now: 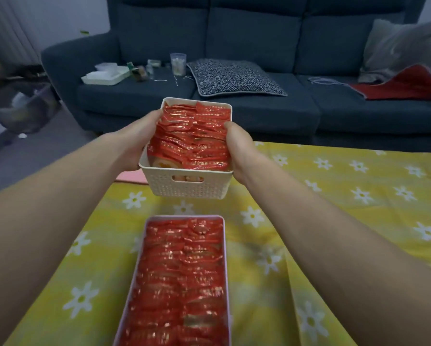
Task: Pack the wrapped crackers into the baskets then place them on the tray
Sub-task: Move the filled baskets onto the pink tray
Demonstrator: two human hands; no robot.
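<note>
- Yellow flowered cloth (334, 196) is covering the table, with a blue sofa (259, 46) sitting behind it.
- Nearest to us, in front of the white basket (187, 186), a pink-rimmed tray (225, 245) is lying full of red wrapped crackers (182, 283).
- Both hands are holding the basket up above the cloth, one on each side, probably so it is not tipping.
- Left hand (137, 143) and right hand (239, 151) are gripping its sides, thumbs hooking over the rim onto its crackers.
- Beyond the basket, a patterned cushion (234, 78) is resting on the sofa.

Crackers (192, 136) in basket (184, 188) (held aloft); tray (225, 245) below, nearer.
</note>
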